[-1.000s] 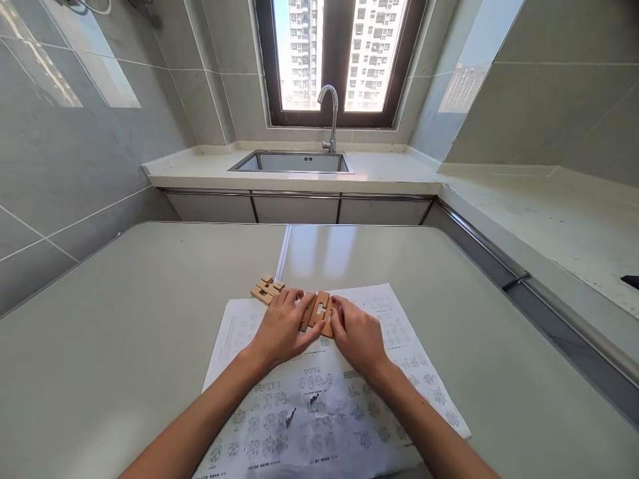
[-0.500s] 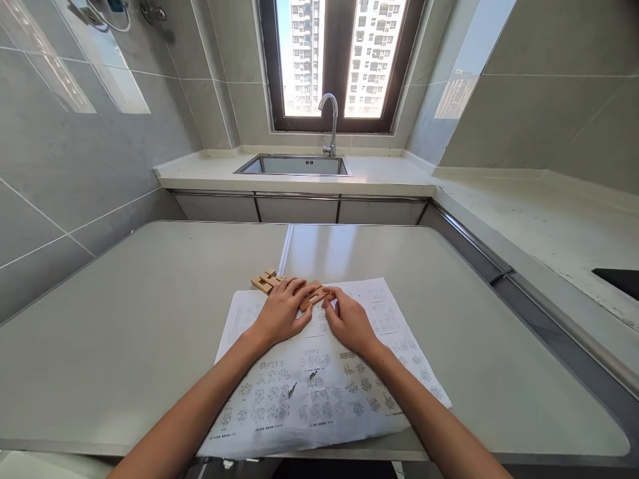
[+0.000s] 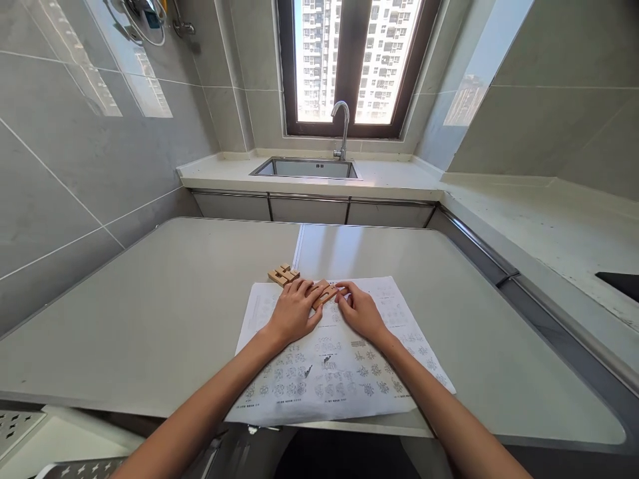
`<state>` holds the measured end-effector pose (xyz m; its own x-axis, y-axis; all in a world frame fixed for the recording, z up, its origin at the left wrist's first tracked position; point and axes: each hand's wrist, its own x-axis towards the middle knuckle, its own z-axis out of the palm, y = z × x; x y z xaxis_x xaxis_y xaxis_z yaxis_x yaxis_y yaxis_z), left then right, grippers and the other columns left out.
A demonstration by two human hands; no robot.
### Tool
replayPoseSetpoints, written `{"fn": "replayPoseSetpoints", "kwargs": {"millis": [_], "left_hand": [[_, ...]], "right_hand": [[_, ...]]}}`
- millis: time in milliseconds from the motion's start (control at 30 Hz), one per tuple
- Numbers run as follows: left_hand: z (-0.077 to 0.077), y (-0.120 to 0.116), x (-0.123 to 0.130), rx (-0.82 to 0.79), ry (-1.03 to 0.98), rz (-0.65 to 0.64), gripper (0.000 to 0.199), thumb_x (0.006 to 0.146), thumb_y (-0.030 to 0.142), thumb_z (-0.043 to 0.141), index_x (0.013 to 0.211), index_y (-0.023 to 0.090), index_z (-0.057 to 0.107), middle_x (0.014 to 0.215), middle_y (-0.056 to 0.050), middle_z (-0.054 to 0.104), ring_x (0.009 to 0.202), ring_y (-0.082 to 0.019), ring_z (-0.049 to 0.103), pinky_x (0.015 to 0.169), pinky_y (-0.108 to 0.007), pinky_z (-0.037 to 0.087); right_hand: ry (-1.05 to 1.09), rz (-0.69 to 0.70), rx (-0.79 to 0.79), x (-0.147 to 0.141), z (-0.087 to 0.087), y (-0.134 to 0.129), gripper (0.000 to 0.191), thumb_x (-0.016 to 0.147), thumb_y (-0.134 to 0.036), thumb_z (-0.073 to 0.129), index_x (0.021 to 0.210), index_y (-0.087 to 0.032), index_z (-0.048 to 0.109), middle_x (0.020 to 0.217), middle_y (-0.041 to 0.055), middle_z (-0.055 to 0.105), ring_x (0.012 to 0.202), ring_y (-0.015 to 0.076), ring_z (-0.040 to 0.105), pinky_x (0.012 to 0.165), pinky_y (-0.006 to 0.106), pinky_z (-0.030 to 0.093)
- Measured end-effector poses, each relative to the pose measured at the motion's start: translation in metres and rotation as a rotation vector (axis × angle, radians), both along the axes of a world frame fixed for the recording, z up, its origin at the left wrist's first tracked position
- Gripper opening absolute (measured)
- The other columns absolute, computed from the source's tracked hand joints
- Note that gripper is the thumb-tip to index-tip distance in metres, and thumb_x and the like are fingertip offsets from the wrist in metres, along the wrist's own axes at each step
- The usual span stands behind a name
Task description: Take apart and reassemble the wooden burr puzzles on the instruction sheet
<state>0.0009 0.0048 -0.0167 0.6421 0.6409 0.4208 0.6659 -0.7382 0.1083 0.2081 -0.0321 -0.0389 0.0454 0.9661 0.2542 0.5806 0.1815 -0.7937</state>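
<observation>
A row of notched wooden puzzle pieces (image 3: 283, 274) lies across the top edge of a printed paper sheet (image 3: 319, 372), its left end on the bare table. My left hand (image 3: 294, 316) rests over the middle of the row, fingers curved down on the pieces and thumb pointing right, hiding part of them. Just beyond its fingertips shows a slotted wooden piece (image 3: 325, 294). At that piece's right end, my right hand (image 3: 362, 311) is closed, its bent index finger and thumb at the wood; the exact contact is too small to make out.
The pale table (image 3: 150, 319) has a seam down its middle. Behind it stand a counter with a sink (image 3: 304, 168) and a tap (image 3: 342, 130) under a window. Another counter (image 3: 559, 233) runs along the right, and a tiled wall along the left. White perforated furniture (image 3: 64, 436) is at lower left.
My view has swung a little left, so everything sits further right in the picture and more shows at lower left. Both hands keep nearly the same places on the wooden pieces.
</observation>
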Motion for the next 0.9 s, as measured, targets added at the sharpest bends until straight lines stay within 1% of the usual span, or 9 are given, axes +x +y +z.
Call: {"fn": "replayPoseSetpoints", "kwargs": {"millis": [133, 267, 400, 467, 533, 667, 767, 833, 900], "left_hand": [[-0.004, -0.005, -0.007, 0.001, -0.014, 0.040, 0.048, 0.095, 0.027, 0.058, 0.142, 0.024, 0.062, 0.130, -0.013, 0.064, 0.126, -0.033, 0.054, 0.111, -0.052, 0.046], [-0.004, -0.005, -0.017, 0.045, -0.024, 0.060, 0.047, 0.095, 0.027, 0.058, 0.141, 0.026, 0.063, 0.147, -0.013, 0.055, 0.146, -0.037, 0.039, 0.120, -0.056, 0.036], [0.002, 0.003, -0.030, 0.041, -0.040, 0.055, 0.047, 0.099, 0.039, 0.057, 0.144, 0.026, 0.060, 0.162, -0.014, 0.042, 0.153, -0.039, 0.030, 0.121, -0.059, 0.032], [0.003, 0.011, -0.036, 0.024, -0.068, 0.089, 0.051, 0.100, 0.046, 0.055, 0.147, 0.025, 0.057, 0.167, -0.015, 0.036, 0.155, -0.039, 0.029, 0.121, -0.060, 0.032], [0.002, 0.022, -0.042, -0.002, -0.100, 0.131, 0.054, 0.101, 0.051, 0.054, 0.147, 0.024, 0.056, 0.167, -0.015, 0.036, 0.156, -0.038, 0.028, 0.122, -0.059, 0.031], [-0.004, 0.046, -0.047, -0.098, -0.179, 0.224, 0.055, 0.101, 0.058, 0.051, 0.144, 0.025, 0.060, 0.164, -0.014, 0.043, 0.155, -0.039, 0.031, 0.122, -0.062, 0.029], [-0.004, 0.060, -0.048, -0.226, -0.277, 0.263, 0.058, 0.101, 0.060, 0.046, 0.142, 0.023, 0.061, 0.162, -0.013, 0.047, 0.154, -0.037, 0.034, 0.124, -0.060, 0.026], [-0.001, 0.066, -0.050, -0.331, -0.361, 0.280, 0.060, 0.101, 0.062, 0.044, 0.141, 0.022, 0.063, 0.159, -0.012, 0.051, 0.148, -0.035, 0.042, 0.123, -0.056, 0.031], [0.002, 0.071, -0.053, -0.398, -0.403, 0.288, 0.062, 0.102, 0.064, 0.041, 0.142, 0.022, 0.063, 0.149, -0.011, 0.062, 0.136, -0.032, 0.056, 0.116, -0.050, 0.043]], "right_hand": [[0.004, 0.007, 0.002, 0.001, -0.002, 0.001, 0.030, 0.093, -0.025, 0.048, 0.118, -0.020, 0.064, 0.088, 0.0007, 0.076, 0.060, 0.0158, 0.059, 0.069, 0.029, 0.047], [0.002, 0.008, 0.011, 0.002, -0.005, 0.002, 0.028, 0.091, -0.025, 0.049, 0.114, -0.022, 0.065, 0.088, 0.0004, 0.076, 0.060, 0.0166, 0.059, 0.069, 0.029, 0.047], [-0.005, 0.004, 0.019, 0.002, -0.008, 0.004, 0.027, 0.092, -0.026, 0.049, 0.113, -0.022, 0.066, 0.088, 0.0003, 0.076, 0.059, 0.0163, 0.059, 0.068, 0.030, 0.047], [-0.013, 0.002, 0.023, 0.002, -0.009, 0.005, 0.027, 0.092, -0.025, 0.049, 0.112, -0.022, 0.067, 0.087, 0.0001, 0.076, 0.059, 0.0160, 0.060, 0.068, 0.030, 0.047], [-0.025, 0.000, 0.025, 0.002, -0.009, 0.005, 0.026, 0.092, -0.025, 0.049, 0.110, -0.022, 0.068, 0.085, -0.0001, 0.076, 0.061, 0.0162, 0.061, 0.068, 0.030, 0.047], [-0.051, -0.008, 0.026, 0.002, -0.007, 0.005, 0.025, 0.093, -0.025, 0.049, 0.104, -0.022, 0.072, 0.078, -0.0005, 0.072, 0.063, 0.0171, 0.060, 0.068, 0.029, 0.044], [-0.069, -0.006, 0.022, 0.003, -0.006, 0.006, 0.024, 0.092, -0.024, 0.050, 0.099, -0.023, 0.074, 0.073, -0.0011, 0.069, 0.062, 0.0172, 0.057, 0.066, 0.029, 0.041], [-0.075, -0.004, 0.019, 0.003, -0.005, 0.006, 0.024, 0.091, -0.023, 0.051, 0.097, -0.023, 0.074, 0.072, -0.0017, 0.067, 0.061, 0.0168, 0.056, 0.065, 0.028, 0.039], [-0.074, -0.002, 0.016, 0.003, -0.004, 0.007, 0.023, 0.090, -0.022, 0.052, 0.096, -0.023, 0.074, 0.070, -0.0024, 0.065, 0.061, 0.0165, 0.055, 0.065, 0.028, 0.038]]}}
